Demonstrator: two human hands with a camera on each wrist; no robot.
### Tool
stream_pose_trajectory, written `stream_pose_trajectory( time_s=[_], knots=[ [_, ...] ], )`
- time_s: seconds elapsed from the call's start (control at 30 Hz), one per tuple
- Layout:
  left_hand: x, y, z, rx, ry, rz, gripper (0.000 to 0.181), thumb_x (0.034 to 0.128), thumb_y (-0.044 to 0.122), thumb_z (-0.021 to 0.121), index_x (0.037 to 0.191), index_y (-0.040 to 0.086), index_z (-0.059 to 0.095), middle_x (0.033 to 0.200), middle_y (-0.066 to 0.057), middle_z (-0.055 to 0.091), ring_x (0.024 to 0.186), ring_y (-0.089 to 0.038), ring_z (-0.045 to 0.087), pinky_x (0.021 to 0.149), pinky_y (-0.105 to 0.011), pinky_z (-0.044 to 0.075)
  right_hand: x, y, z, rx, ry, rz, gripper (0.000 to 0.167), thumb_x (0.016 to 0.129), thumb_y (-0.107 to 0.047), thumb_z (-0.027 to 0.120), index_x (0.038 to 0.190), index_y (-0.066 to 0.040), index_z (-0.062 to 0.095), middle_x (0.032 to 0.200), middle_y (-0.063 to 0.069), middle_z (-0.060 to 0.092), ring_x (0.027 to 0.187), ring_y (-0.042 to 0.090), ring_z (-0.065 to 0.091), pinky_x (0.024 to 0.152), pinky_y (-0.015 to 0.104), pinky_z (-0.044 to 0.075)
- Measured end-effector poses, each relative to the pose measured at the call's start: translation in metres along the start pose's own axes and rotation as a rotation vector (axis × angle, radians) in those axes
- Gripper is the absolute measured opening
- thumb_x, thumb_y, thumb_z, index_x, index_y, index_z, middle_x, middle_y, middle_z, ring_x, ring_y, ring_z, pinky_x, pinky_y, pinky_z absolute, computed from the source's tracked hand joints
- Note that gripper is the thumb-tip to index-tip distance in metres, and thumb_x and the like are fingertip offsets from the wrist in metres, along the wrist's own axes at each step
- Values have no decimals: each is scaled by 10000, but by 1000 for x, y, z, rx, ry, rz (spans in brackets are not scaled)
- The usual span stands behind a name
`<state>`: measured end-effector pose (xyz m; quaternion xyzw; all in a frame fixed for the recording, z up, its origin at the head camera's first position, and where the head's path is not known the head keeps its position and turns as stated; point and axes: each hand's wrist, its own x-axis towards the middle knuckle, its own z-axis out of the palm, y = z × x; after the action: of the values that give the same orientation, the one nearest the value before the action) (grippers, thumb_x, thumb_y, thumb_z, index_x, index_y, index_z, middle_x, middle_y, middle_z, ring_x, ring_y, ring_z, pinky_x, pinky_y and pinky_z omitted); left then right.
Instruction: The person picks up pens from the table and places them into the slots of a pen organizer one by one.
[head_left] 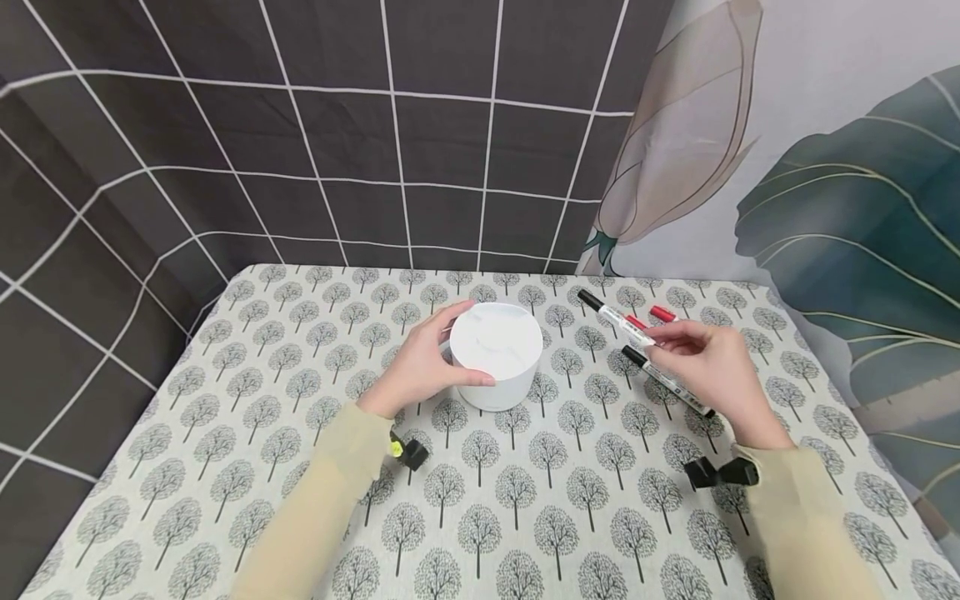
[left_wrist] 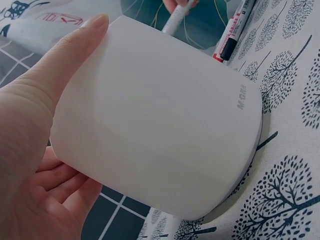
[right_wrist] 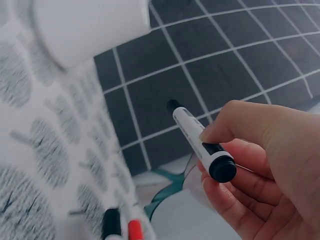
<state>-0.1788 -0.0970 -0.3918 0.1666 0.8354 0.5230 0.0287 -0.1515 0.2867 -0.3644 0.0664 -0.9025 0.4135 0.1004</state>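
A white pen holder (head_left: 512, 392) stands upright on the table, its open top facing up. My left hand (head_left: 420, 362) grips it from the left, with the thumb on its near side and the fingers toward its far side. To the right, my right hand (head_left: 708, 362) pinches a white marker with black ends (head_left: 617, 320) between thumb and fingers. In the right wrist view this marker (right_wrist: 192, 131) is held above the table, apart from the holder (right_wrist: 95, 30). Under the right hand lies another black-capped marker (head_left: 671, 382).
Two red caps (head_left: 663, 313) of markers show beyond the right hand, their bodies mostly hidden by it. A tree-patterned cloth (head_left: 480, 517) covers the table. Behind it hangs a dark grid-patterned curtain (head_left: 435, 142), with a floral one (head_left: 825, 208) at the right.
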Motion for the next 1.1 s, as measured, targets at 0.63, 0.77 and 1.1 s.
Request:
stream_pose_trajectory(
  time_s=[0.63, 0.77, 1.1],
  knots=[
    [0, -2, 0, -10, 0, 14, 1117, 610, 356, 1005, 1547, 161, 429, 1528, -28, 462, 1333, -319, 506, 1113, -447, 418, 28, -61, 5, 320, 160, 0, 224, 864, -110, 830, 1070, -35, 782, 925, -45, 740, 737, 86, 685, 647, 148, 540],
    [0, -3, 0, -14, 0, 15, 1115, 605, 367, 1005, 1545, 186, 433, 1524, -23, 465, 1329, -318, 511, 1110, -452, 420, 30, -69, 8, 453, 171, -30, 226, 841, -38, 835, 1057, -6, 777, 918, 28, 737, 759, 109, 696, 690, 154, 565],
    [1, -3, 0, -10, -2, 13, 1102, 603, 366, 1006, 1539, 245, 438, 1527, -20, 462, 1328, -323, 512, 1113, -464, 416, 35, -87, 19, 599, 111, -105, 278, 824, 45, 811, 1091, -17, 768, 872, 83, 713, 670, 115, 667, 567, 145, 532]
  ],
)
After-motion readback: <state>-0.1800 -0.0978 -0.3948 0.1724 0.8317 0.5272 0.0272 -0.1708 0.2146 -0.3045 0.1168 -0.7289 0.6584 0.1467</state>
